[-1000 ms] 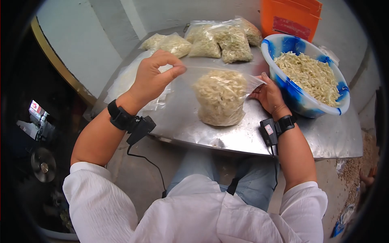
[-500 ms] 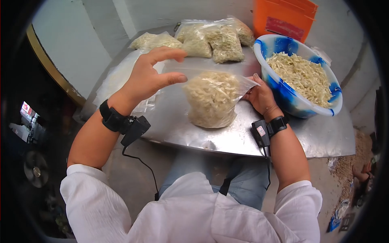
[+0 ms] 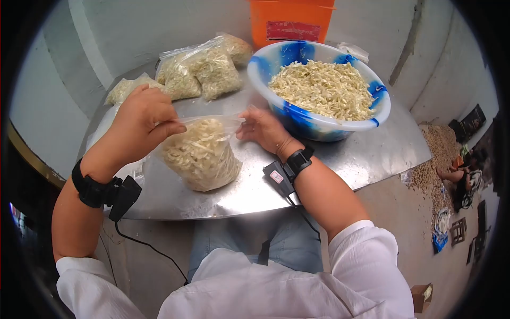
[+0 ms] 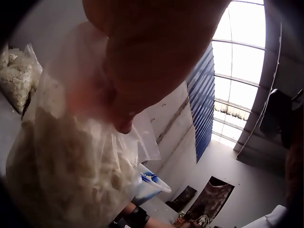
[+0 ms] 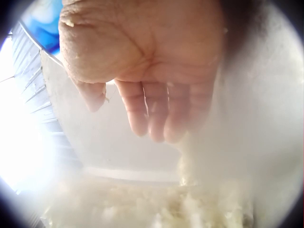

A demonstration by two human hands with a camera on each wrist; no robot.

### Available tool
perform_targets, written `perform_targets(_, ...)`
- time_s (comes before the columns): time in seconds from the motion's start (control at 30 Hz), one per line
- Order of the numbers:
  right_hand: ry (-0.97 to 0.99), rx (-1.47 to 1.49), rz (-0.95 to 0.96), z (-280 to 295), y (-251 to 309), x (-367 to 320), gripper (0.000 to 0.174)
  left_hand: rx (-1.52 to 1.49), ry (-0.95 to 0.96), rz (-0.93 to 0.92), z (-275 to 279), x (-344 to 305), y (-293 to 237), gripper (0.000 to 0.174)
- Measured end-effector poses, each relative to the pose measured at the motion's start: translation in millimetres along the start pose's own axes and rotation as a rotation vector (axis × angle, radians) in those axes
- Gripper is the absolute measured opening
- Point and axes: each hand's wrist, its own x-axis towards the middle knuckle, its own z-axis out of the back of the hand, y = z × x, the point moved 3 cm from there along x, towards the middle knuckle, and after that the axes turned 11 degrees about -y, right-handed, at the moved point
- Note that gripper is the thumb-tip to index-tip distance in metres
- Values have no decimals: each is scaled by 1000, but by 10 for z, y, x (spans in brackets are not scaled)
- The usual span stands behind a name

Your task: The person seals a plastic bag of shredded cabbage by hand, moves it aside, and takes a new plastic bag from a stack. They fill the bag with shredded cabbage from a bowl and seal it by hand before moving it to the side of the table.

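A clear zip bag (image 3: pixel 202 159) packed with pale shredded vegetable stands on the metal table, tilted a little. My left hand (image 3: pixel 139 125) pinches its top edge at the left corner between thumb and fingers. In the left wrist view that thumb (image 4: pixel 124 124) lies against the film of the bag. My right hand (image 3: pixel 264 129) is at the bag's upper right corner, fingers extended. Seen from the right wrist, its fingers (image 5: pixel 156 111) are nearly straight and side by side, above the blurred bag contents.
A blue and white basin (image 3: pixel 313 125) heaped with the shreds (image 3: pixel 324 87) stands right of the bag. Several filled bags (image 3: pixel 212 69) lie at the back left. Behind the basin is an orange container (image 3: pixel 289 18). The metal table's (image 3: pixel 366 159) front edge is near my lap.
My left hand, spread beside the bag half a second ago, now pinches its top edge. My right fingers have loosened from the right corner. The head view has swung to the right.
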Motion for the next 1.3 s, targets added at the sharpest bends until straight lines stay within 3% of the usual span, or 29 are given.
perform_targets(0.2,48,-7,-2,-57,23,-2,39,-98,-19,128,-29,-57,118,20)
perform_targets(0.3,47,-49,133,-149,134,-80,38,2,-68,24,37,-95,99,20)
perform_targets(0.37,-171,-51,330,-242,289,-179,38,-43,-124,78,135,-153,115,27)
perform_targets(0.4,-187,-19,365,-272,333,-189,38,-44,-138,88,151,-226,138,27)
perform_targets(0.47,-202,-72,348,-253,287,-193,39,-159,-343,187,187,-411,260,32)
perform_targets(0.5,-225,-113,329,-247,268,-207,39,-158,-353,196,171,-520,312,32)
perform_targets(0.57,-236,-202,354,-324,296,-300,42,-314,-408,471,26,-830,530,30)
perform_targets(0.63,-277,-439,494,-320,326,-379,42,-335,-503,445,-222,-1101,618,30)
perform_targets(0.7,-281,-516,544,-523,541,-516,40,-661,-452,732,-467,-1315,659,32)
perform_targets(0.77,-319,-649,796,-766,804,-635,33,-697,-460,760,-723,-1436,725,36)
perform_targets(0.83,-229,-753,828,-1048,978,-691,31,-656,-299,805,-978,-1478,818,40)
perform_targets(0.9,-133,-848,861,-1346,1083,-728,30,-706,-344,816,-1132,-1428,820,45)
perform_targets(1.0,108,-1408,919,-1633,1046,-637,37,-737,-306,811,-1298,-1347,859,44)
perform_targets(1.03,125,-1418,921,-1692,1046,-610,37,-742,-322,817,-1323,-1347,880,44)
perform_targets(1.1,54,-1628,560,-1720,978,-520,35,-771,-343,797,-1375,-1360,921,43)
perform_targets(1.17,81,-1607,592,-1724,959,-435,26,-836,-371,835,-1373,-1398,950,42)
perform_targets(1.23,158,-1498,372,-1677,950,-329,18,-898,-396,870,-1363,-1438,985,42)
perform_targets(1.3,171,-1497,406,-1719,928,-328,15,-1081,-477,928,-1342,-1459,1030,41)
